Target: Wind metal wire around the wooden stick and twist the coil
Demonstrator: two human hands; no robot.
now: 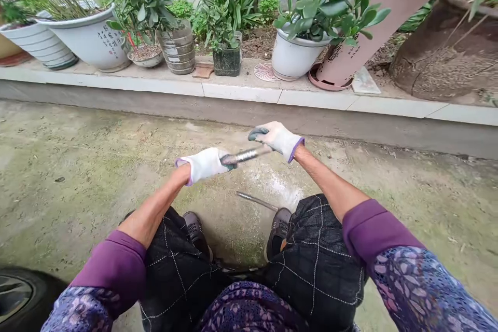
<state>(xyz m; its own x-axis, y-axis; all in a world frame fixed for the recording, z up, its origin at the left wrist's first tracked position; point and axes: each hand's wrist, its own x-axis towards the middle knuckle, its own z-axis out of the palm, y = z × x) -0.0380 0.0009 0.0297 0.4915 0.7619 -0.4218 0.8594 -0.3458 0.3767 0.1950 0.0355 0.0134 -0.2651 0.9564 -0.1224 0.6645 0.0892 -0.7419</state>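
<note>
It's the left hand, white-gloved, and in the head view it's wrapped round the left end of the metal rod, fingers folded in, a proper grasp! Over to the right hand, gloved to match, curled over the rod's right end, grey fingertips reaching out above it; right up against that end, but whether it grips or merely rests there, I cannot tell. So the held rod spans the gap between the two hands, up off the ground, slanting, bright silver along its middle.

Now the count! Two dark shoes, both on the body's side of the held rod. Two rods in all: the second rod lies on the ground, also on that side, its right end by the right shoe's toe. One whitish patch on the ground, below and right of the held rod. One tyre, well off to its left. Beyond it, one long ledge: three larger white pots, two left of the rod, one right, then one tall pink pot, also right.
</note>
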